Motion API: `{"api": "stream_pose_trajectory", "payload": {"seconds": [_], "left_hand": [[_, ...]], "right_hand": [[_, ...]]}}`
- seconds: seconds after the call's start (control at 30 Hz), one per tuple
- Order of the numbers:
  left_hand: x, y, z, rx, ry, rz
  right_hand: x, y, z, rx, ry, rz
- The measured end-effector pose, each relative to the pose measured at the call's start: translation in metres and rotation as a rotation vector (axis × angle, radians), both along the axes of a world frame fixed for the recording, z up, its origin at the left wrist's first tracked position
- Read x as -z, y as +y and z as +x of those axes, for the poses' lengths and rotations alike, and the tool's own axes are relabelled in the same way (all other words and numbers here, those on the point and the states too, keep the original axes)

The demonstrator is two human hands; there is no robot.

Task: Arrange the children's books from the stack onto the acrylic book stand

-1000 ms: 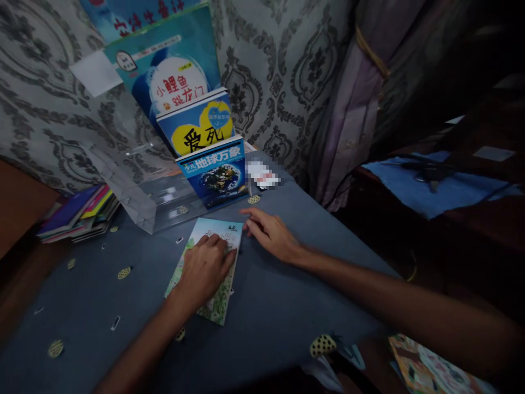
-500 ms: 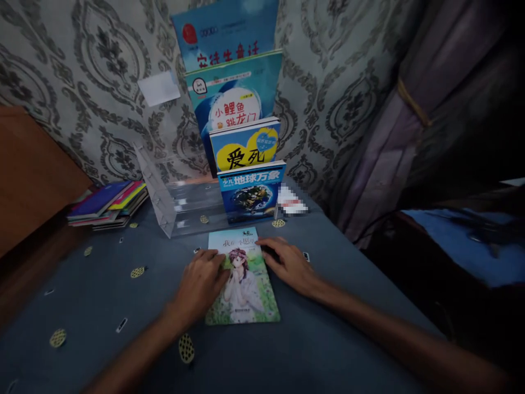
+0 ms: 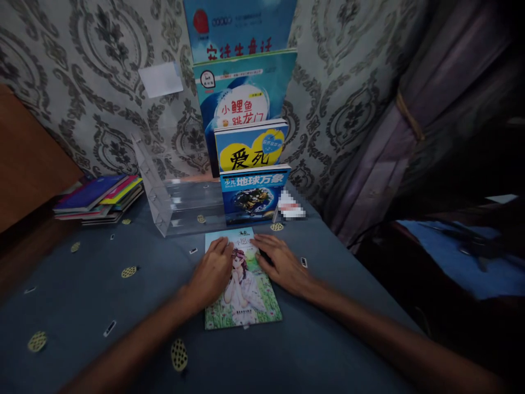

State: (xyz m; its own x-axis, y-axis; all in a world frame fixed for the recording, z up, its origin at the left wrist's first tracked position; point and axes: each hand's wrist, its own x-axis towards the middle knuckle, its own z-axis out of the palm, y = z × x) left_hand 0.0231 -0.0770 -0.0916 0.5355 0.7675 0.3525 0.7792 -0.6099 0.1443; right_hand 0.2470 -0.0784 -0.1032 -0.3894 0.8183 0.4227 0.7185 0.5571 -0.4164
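Both my hands are flat on the paperback here, no real grip yet: left hand point(image 3: 213, 269) has its palm and spread fingers lying on the left half of the cover, right hand point(image 3: 282, 266) is the same on the right edge, fingers open and pointing at the stand. Neither one has closed around anything, they're just pressing down. The paperback point(image 3: 243, 295) with the girl on the cover lies face up near the far edge of the counter point(image 3: 328, 350), its top edge just short of the clear acrylic display stand point(image 3: 180, 205).

If you're squaring a thin book like this, I reckon it's best to keep the pressure light so the blue cloth doesn't bunch, and get thumbs under the side edges before lifting rather than pinching a corner. The stepped stand already carries four books, the front one being the earth book point(image 3: 253, 192), so mind your knuckles. The stack of thin books point(image 3: 100, 198) sits well off toward the far left corner.
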Motion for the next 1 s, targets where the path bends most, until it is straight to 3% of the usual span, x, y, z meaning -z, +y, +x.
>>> {"api": "stream_pose_trajectory", "payload": {"seconds": [0.3, 0.57, 0.83, 1.0], "left_hand": [[0.015, 0.026, -0.002, 0.096, -0.247, 0.050], [0.009, 0.049, -0.002, 0.129, -0.222, -0.010], [0.013, 0.033, -0.006, 0.117, -0.255, 0.022], [-0.007, 0.004, -0.001, 0.147, -0.099, -0.078]], "right_hand": [[0.004, 0.004, -0.002, 0.009, -0.078, 0.018], [0.008, 0.018, -0.005, 0.032, -0.129, 0.017], [0.011, 0.002, -0.005, 0.039, -0.141, 0.019], [0.007, -0.008, -0.004, 0.029, -0.108, -0.002]]}}
